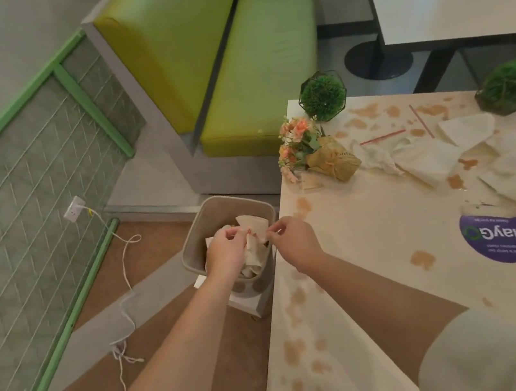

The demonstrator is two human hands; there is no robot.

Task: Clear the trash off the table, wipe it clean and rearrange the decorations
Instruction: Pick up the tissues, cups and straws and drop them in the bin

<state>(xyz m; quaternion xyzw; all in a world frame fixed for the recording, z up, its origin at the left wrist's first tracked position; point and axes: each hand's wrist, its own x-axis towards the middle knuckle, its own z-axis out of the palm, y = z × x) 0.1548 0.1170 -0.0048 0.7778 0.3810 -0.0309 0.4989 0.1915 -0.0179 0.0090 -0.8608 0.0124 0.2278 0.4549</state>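
Both hands (251, 247) over napkin-filled bin (196, 239)

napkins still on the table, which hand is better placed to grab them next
Right. The right hand hovers at the table edge, on the side of the crumpled napkins. The left hand is over the trash bin, farther away.

Two green plant balls (323, 96) (512, 85), one flower bouquet (300, 141), two red straws (382, 137) (421, 120), one bin (196, 239).
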